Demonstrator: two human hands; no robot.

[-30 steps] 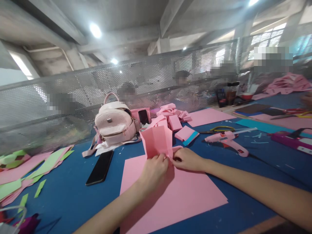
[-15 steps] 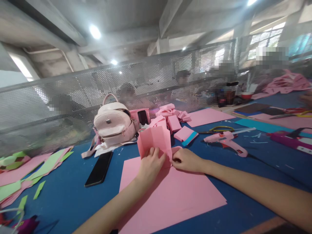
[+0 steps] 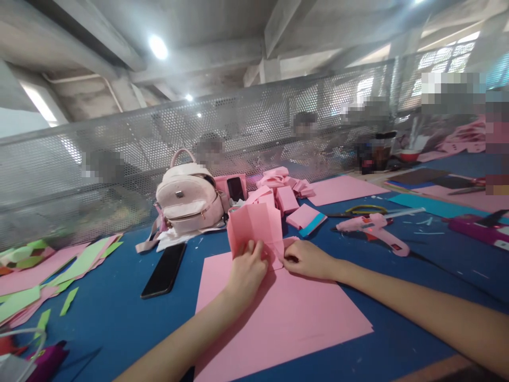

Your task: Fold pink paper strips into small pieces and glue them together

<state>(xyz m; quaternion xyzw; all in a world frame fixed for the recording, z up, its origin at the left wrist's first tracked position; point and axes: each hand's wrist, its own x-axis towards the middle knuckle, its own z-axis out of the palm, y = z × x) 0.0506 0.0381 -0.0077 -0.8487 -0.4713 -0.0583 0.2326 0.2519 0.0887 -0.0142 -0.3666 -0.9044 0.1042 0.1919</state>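
Note:
A creased piece of pink paper (image 3: 254, 225) stands folded up in front of me, its back panel upright. My left hand (image 3: 249, 270) presses into its fold, fingers bent against the paper and thumb towards the lower right corner. At that right corner my right hand (image 3: 308, 259) is closed in a pinch on the paper's edge; a small flap shows behind its fingers. Under both hands lie large flat pink sheets (image 3: 286, 329), at least two by the doubled corner on the right. The inside of the fold is partly hidden by my left hand.
A pink glue gun (image 3: 376, 231) with a cable and yellow-handled scissors (image 3: 366, 210) lie right. Folded pink pieces (image 3: 286, 199) and a pale backpack (image 3: 191, 199) stand behind, a black phone (image 3: 164, 270) left. Green strips (image 3: 81, 260) lie far left. A mesh partition (image 3: 254, 127) crosses the back.
The view has shifted slightly, so things sit a little further right. Both hands keep nearly the same hold on the folded pink paper. A blurred-out person now shows at the right edge.

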